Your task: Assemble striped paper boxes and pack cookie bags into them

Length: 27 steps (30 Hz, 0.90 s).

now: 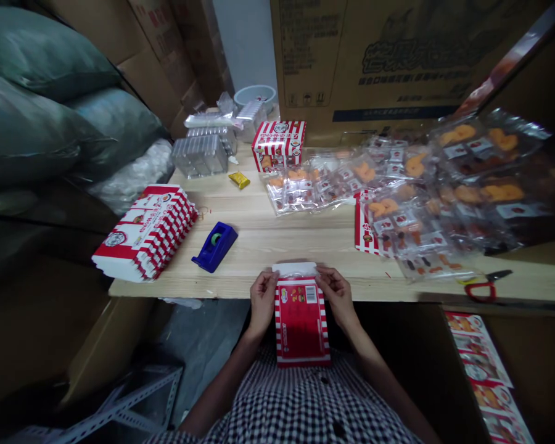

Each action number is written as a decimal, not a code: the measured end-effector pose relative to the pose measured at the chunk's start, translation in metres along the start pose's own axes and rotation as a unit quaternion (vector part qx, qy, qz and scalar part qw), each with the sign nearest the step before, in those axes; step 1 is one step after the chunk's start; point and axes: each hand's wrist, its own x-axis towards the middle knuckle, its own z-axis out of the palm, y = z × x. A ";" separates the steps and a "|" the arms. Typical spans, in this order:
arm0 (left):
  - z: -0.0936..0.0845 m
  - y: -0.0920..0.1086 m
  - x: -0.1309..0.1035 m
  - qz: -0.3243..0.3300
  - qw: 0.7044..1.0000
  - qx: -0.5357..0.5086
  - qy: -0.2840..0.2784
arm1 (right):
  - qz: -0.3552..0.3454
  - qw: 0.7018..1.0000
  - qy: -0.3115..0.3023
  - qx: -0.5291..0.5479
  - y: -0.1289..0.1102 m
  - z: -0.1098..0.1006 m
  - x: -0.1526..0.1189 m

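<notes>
A red and white striped box (300, 320) is held upright between my two hands at the table's front edge, its white top flap raised. My left hand (263, 299) pinches the flap's left corner, and my right hand (337, 295) pinches the right corner. Beyond them on the wooden table (259, 246) stands a blue tape dispenser (216, 246). Farther left lies a stack of flat striped boxes (143, 231). An assembled striped box (279, 146) stands at the back, with a small yellow packet (239, 179) in front of it.
Many clear bags with orange pieces (411, 216) cover the table's right side, partly over another striped box (365, 228). Red-handled scissors (483, 288) lie at the right front edge. Clear plastic trays (200, 156) sit at the back left. Large cartons (398, 61) rise behind.
</notes>
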 end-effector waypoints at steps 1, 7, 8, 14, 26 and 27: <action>0.000 0.003 0.000 0.011 1.000 0.021 -0.003 | 0.001 1.000 -0.011 -0.002 -0.002 -0.001 0.002; 0.006 0.035 0.001 0.281 0.915 0.289 0.016 | -0.011 0.999 -0.030 0.004 -0.005 0.001 0.010; 0.009 0.041 0.002 0.314 0.895 0.316 -0.026 | -0.011 0.999 -0.033 0.005 -0.004 0.002 0.010; 0.026 0.053 0.016 0.328 0.847 0.342 -0.242 | -0.005 0.999 -0.046 0.010 -0.004 0.005 0.007; 0.028 0.054 0.006 0.297 0.854 0.370 -0.212 | 0.008 0.999 -0.037 0.033 -0.007 0.007 0.003; 0.028 0.054 0.005 0.295 0.854 0.375 -0.209 | 0.007 0.999 -0.036 0.031 -0.007 0.007 0.002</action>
